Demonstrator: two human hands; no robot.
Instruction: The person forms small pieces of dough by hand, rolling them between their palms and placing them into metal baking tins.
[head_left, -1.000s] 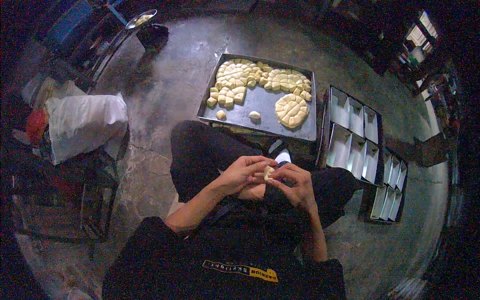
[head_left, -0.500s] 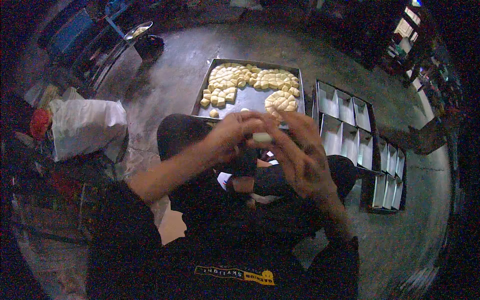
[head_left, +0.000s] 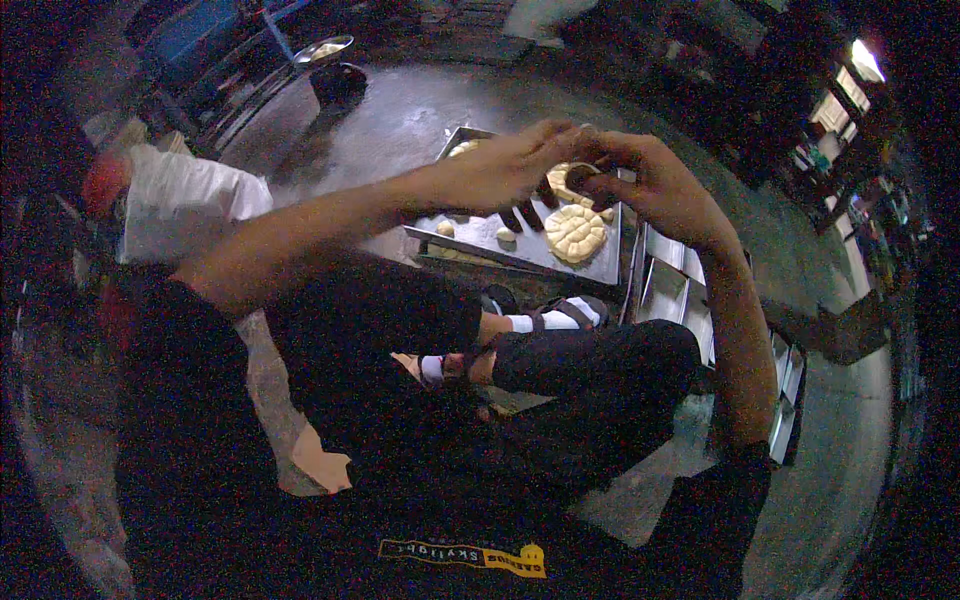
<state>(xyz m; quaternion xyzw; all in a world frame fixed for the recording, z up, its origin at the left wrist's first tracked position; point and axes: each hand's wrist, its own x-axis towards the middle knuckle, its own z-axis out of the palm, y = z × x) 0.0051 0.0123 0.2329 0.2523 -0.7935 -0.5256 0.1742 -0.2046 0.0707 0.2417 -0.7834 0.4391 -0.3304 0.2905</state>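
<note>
Both hands are raised over a metal tray (head_left: pixel 475 232) and meet at the fingertips. My left hand (head_left: pixel 495 172) bends at the wrist, with some fingers hanging downward and others closed against the right hand. My right hand (head_left: pixel 650 185) curves in from the right, its fingers bent and its thumb lower down. Whatever lies between the fingertips is hidden and blurred. Below them, a round of pale dough (head_left: pixel 577 234) divided into segments sits at the tray's right side. Small dough balls (head_left: pixel 507 235) lie along its near part. My arms hide much of the far dough.
Compartmented metal tins (head_left: pixel 664 296) stand on the floor right of the tray. A white sack (head_left: pixel 190 192) is at the left. A shallow metal pan (head_left: pixel 325 49) stands at the far left. My crossed legs and sandalled feet (head_left: pixel 568 316) are close to the tray's near edge.
Both hands have moved up and away from me, from the tray's near edge to above its far part. The pale dough piece seen between them before no longer shows. The view has shifted.
</note>
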